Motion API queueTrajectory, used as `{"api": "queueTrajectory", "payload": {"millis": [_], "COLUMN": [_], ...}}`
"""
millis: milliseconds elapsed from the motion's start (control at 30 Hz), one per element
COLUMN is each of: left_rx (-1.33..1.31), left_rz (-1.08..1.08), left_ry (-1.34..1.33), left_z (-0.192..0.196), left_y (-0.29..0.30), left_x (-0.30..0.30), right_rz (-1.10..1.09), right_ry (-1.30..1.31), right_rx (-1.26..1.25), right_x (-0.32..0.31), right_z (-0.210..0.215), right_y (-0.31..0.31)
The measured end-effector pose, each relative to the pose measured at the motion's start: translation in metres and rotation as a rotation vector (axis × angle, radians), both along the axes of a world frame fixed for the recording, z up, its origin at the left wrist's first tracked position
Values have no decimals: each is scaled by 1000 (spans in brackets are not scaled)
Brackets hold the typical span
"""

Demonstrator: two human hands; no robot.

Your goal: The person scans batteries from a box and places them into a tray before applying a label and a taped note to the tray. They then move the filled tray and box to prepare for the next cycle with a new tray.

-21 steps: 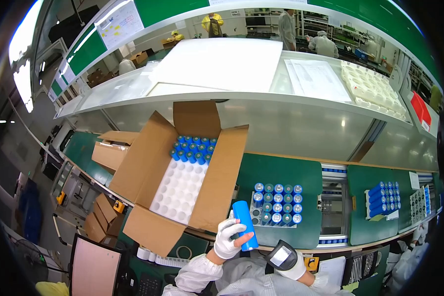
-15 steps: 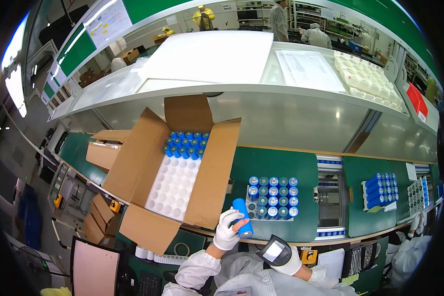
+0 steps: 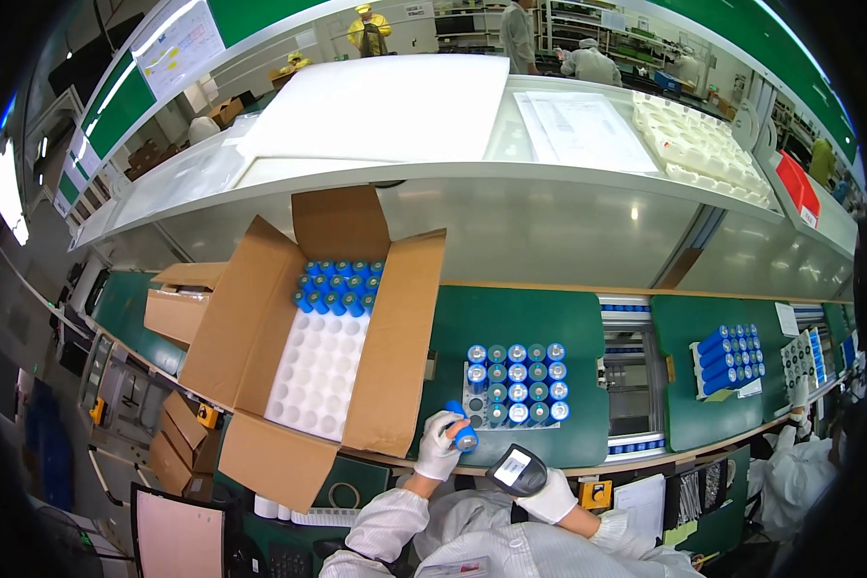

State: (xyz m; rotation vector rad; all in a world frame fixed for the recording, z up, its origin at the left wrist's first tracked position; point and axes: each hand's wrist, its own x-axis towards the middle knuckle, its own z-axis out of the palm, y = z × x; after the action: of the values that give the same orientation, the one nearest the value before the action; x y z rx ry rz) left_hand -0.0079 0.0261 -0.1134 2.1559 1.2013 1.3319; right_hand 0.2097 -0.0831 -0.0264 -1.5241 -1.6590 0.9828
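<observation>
My left hand is closed around a blue cylindrical battery cell, held tilted in front of the rack. In my right hand is a dark handheld scanner with a white label on top; its head points toward the cell, a short gap away. Just beyond both hands, a pale rack holds rows of upright blue battery cells, with open holes at its near left corner. Left of it stands an open cardboard box, with several blue cells at its far end and a white holed insert.
A shelf with a white sheet, papers and a plastic tray overhangs the bench. To the right are a conveyor gap and another rack of blue cells. A co-worker's sleeve shows at far right, a monitor lower left.
The cell in my left hand has tipped and now looks shorter. My right hand has brought the scanner up and away from my body. The whole view has shifted slightly.
</observation>
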Motion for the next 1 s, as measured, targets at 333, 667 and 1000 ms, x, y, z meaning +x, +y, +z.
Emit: {"api": "queueTrajectory", "payload": {"millis": [333,667,1000], "left_rx": [-27,-268,-789], "left_rz": [32,11,297], "left_ry": [-9,-176,242], "left_z": [-18,-32,-24], "left_y": [-10,12,31], "left_x": [-6,3,29], "right_rz": [92,65,-23], "right_ry": [-176,-237,-195], "right_rx": [-22,-29,-55], "right_x": [-16,6,10], "right_z": [-52,-56,-61], "right_y": [28,2,-8]}}
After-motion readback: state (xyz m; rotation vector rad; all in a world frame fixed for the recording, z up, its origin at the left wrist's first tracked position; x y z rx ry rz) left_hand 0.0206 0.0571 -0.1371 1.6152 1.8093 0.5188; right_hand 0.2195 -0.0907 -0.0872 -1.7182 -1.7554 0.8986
